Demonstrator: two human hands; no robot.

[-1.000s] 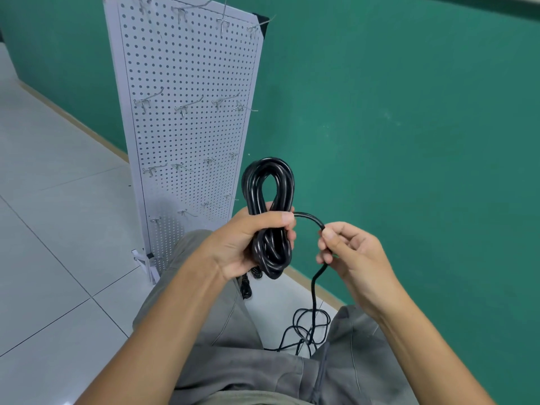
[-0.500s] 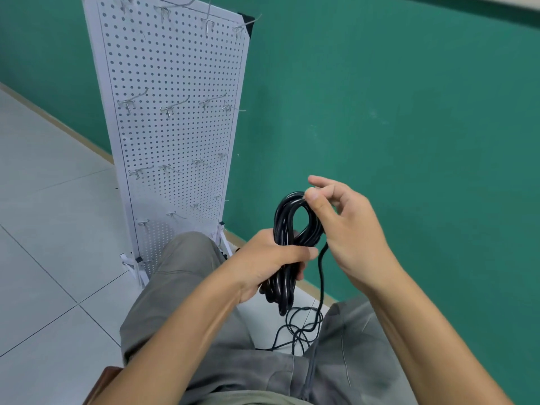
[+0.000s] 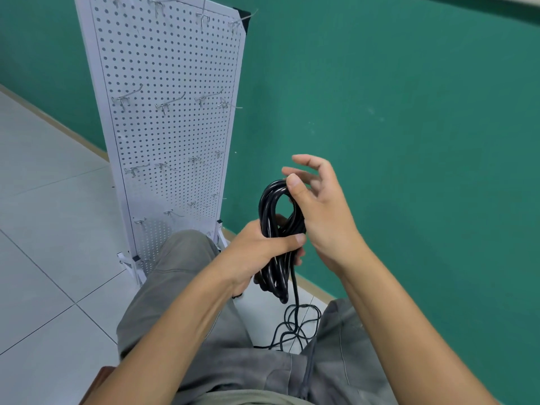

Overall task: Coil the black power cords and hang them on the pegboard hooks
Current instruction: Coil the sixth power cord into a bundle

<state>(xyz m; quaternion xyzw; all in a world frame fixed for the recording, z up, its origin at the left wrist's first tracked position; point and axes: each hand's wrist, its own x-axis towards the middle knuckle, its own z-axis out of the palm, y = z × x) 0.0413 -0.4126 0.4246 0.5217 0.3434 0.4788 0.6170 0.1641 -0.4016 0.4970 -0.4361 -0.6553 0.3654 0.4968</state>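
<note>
A black power cord (image 3: pixel 273 206) is wound into a long upright coil in front of me. My left hand (image 3: pixel 257 252) grips the coil round its middle, thumb across the front. My right hand (image 3: pixel 324 217) is at the coil's top loop; its thumb rests on the loop and its fingers are spread loosely above it. From the bundle a single strand drops to the loose tail (image 3: pixel 298 325), tangled on the floor between my knees. The white pegboard (image 3: pixel 169 68) stands upright to the left, with several bare metal hooks (image 3: pixel 169 105) in rows.
A green wall (image 3: pixel 409 141) runs behind and to the right. The pegboard stands on white feet (image 3: pixel 128 263) on the pale tiled floor (image 3: pixel 43 229). My grey-trousered knees (image 3: pixel 181 258) fill the lower middle, the left one close to the board's base.
My right hand carried the strand up and laid it over the top of the coil, then spread its fingers. The coil sank lower in my left hand.
</note>
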